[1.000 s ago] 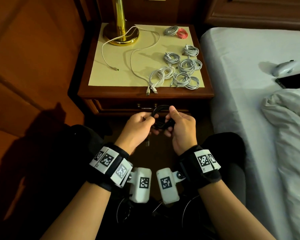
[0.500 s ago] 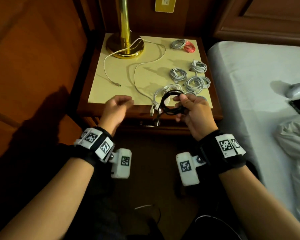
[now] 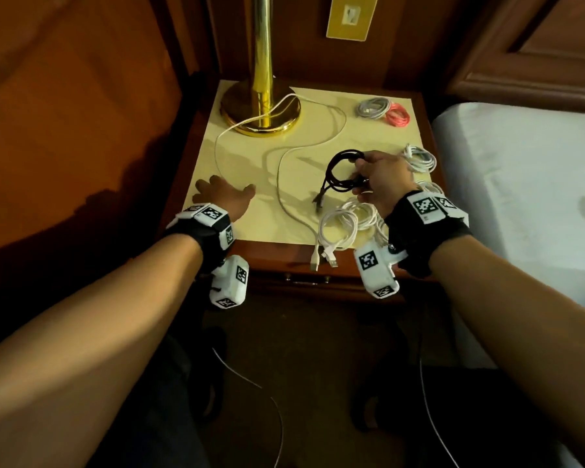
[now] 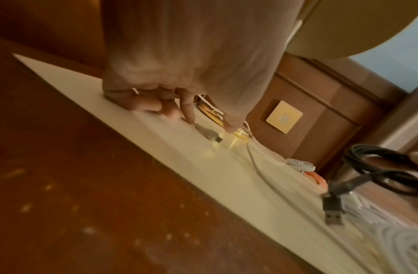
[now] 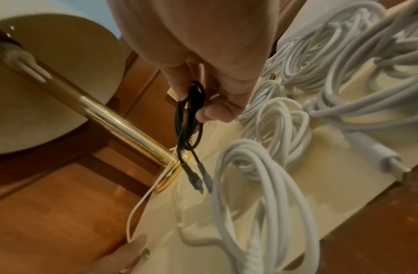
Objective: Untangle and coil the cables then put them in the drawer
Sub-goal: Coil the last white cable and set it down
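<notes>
My right hand (image 3: 363,175) (image 5: 214,105) grips a coiled black cable (image 3: 341,170) (image 5: 189,118) just above the nightstand's paper mat (image 3: 250,228), its two plugs dangling. A loose white cable (image 3: 281,184) (image 5: 142,200) winds from the lamp base across the mat. My left hand (image 3: 223,194) (image 4: 210,126) is low on the mat's left side, with index finger and thumb closing round that cable's plug (image 4: 211,135). Several coiled white cables (image 3: 348,221) (image 5: 261,176) lie at the front right. The drawer (image 3: 304,282) under the top is closed.
A brass lamp (image 3: 262,106) stands at the back left of the top. Grey (image 3: 374,108) and red (image 3: 397,116) coils lie at the back right. A white bed (image 3: 520,197) is close on the right, a wooden wall panel on the left.
The left hand let go of the black coil and went to the loose white cable's end on the left. The right hand carried the coil up from the drawer front over the nightstand.
</notes>
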A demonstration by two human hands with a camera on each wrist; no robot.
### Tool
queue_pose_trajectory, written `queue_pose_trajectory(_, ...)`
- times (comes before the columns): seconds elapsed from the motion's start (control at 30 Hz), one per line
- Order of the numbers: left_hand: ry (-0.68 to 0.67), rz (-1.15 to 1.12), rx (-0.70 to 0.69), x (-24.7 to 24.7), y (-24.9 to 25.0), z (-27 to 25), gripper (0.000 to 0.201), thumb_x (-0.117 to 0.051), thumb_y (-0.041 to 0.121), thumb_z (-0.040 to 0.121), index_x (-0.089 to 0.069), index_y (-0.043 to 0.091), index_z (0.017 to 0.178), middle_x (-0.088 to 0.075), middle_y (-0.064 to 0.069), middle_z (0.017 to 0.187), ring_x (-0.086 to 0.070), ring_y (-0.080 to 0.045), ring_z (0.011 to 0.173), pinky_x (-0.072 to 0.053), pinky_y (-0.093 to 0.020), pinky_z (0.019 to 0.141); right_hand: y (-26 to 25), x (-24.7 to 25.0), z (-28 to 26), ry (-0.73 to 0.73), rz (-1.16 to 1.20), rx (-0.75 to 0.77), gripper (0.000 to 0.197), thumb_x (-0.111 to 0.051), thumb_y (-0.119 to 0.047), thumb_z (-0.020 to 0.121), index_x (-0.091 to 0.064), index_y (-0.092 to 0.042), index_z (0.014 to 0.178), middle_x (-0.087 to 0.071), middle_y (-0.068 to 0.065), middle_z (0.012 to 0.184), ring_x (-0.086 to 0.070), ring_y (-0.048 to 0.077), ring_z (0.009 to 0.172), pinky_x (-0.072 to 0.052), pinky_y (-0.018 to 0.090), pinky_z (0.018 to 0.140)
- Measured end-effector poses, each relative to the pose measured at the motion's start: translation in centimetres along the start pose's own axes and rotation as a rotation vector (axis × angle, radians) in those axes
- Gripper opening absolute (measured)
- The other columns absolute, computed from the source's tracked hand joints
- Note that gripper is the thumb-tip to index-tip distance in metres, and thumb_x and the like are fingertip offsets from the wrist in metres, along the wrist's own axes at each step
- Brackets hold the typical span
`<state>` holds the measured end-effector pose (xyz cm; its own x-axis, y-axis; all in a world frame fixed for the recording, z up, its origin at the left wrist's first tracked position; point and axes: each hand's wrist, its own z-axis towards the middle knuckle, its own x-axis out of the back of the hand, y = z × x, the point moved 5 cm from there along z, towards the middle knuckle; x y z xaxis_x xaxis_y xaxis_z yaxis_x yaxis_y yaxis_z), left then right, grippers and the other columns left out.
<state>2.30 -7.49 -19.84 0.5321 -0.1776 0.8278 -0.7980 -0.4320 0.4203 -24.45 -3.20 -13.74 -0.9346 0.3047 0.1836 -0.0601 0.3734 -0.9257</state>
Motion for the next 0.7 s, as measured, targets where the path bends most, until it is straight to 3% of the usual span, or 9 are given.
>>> queue_pose_trajectory(0.13, 0.046, 0.104, -0.006, -0.4, 0.7, 0.1, 0.071, -0.053, 0.052, 0.088, -0.035, 0.001, 0.134, -0.029, -0.019, 0.142, -0.034, -0.042, 0.129, -0.032, -0.049, 0.102, 0.2, 0.3, 1.1, 0.119, -0.227, 0.016, 0.017, -0.056, -0.004, 0.088, -0.067, -0.003, 0.101, -0.060, 0.008, 0.065, -0.057, 0.022, 0.052, -0.046, 0.031, 0.048)
queue_pose_trajectory(0.23, 0.013, 0.137, -0.018, -0.4, 0.8, -0.1, 0.061, -0.053, 0.041, 0.090, -0.036, -0.002, 0.130, -0.029, -0.019, 0.140, -0.036, -0.040, 0.127, -0.034, -0.047, 0.101, -0.6, 0.9, 1.0, 0.182, -0.448, 0.077, 0.017, -0.059, -0.004, 0.079, -0.070, 0.002, 0.090, -0.067, 0.019, 0.077, -0.065, 0.037, 0.078, -0.056, 0.046, 0.076)
queue_pose_trajectory(0.27, 0.011, 0.159, -0.037, -0.2, 0.8, -0.3, 0.057, -0.051, 0.037, 0.092, -0.037, -0.004, 0.129, -0.030, -0.021, 0.139, -0.037, -0.040, 0.126, -0.035, -0.045, 0.100, -0.7, 1.2, 0.7, 0.202, -0.465, 0.091, 0.016, -0.059, -0.005, 0.077, -0.070, 0.003, 0.086, -0.068, 0.021, 0.080, -0.065, 0.039, 0.082, -0.056, 0.046, 0.079)
queue_pose_trajectory(0.33, -0.007, 0.202, -0.062, 0.2, 0.6, -0.8, 0.046, -0.044, 0.028, 0.097, -0.039, -0.006, 0.127, -0.033, -0.023, 0.137, -0.036, -0.040, 0.127, -0.035, -0.045, 0.101, -0.9, 1.6, 0.0, 0.209, -0.413, 0.087, 0.015, -0.061, -0.009, 0.076, -0.068, 0.004, 0.080, -0.066, 0.022, 0.078, -0.063, 0.039, 0.076, -0.053, 0.044, 0.071)
queue_pose_trajectory(0.47, -0.078, 0.281, -0.129, 0.6, -1.0, -1.8, 0.038, -0.026, 0.017, 0.102, -0.043, 0.000, 0.132, -0.039, -0.026, 0.134, -0.030, -0.043, 0.129, -0.033, -0.046, 0.103, -1.3, 1.9, -2.4, 0.095, -0.338, 0.064, 0.010, -0.061, -0.006, 0.080, -0.067, -0.006, 0.072, -0.064, 0.013, 0.068, -0.058, 0.024, 0.057, -0.046, 0.027, 0.050)
queue_pose_trajectory(0.57, -0.125, 0.216, -0.154, 1.6, -2.4, -2.7, 0.038, -0.028, 0.011, 0.102, -0.042, -0.001, 0.134, -0.047, -0.027, 0.134, -0.045, -0.039, 0.124, -0.038, -0.038, 0.101, -2.1, 1.7, -4.8, 0.046, -0.300, 0.106, 0.014, -0.058, 0.002, 0.082, -0.069, -0.002, 0.073, -0.063, 0.012, 0.063, -0.055, 0.020, 0.046, -0.039, 0.021, 0.041)
queue_pose_trajectory(0.63, -0.149, 0.051, -0.116, 2.9, -3.7, -4.0, 0.035, -0.037, 0.011, 0.101, -0.045, -0.008, 0.129, -0.055, -0.028, 0.127, -0.055, -0.037, 0.117, -0.044, -0.037, 0.091, -2.5, 1.1, -6.2, 0.014, -0.290, 0.118, 0.018, -0.058, 0.000, 0.083, -0.067, -0.006, 0.069, -0.064, 0.012, 0.064, -0.055, 0.019, 0.046, -0.040, 0.024, 0.044)
queue_pose_trajectory(0.7, -0.076, -0.247, -0.040, 4.4, -5.4, -4.8, 0.042, -0.037, 0.022, 0.101, -0.053, -0.010, 0.121, -0.059, -0.031, 0.121, -0.059, -0.041, 0.111, -0.048, -0.039, 0.087, -3.2, 0.3, -7.6, -0.014, -0.306, 0.141, 0.019, -0.057, -0.001, 0.083, -0.066, -0.009, 0.069, -0.065, 0.012, 0.066, -0.055, 0.020, 0.047, -0.041, 0.026, 0.047)
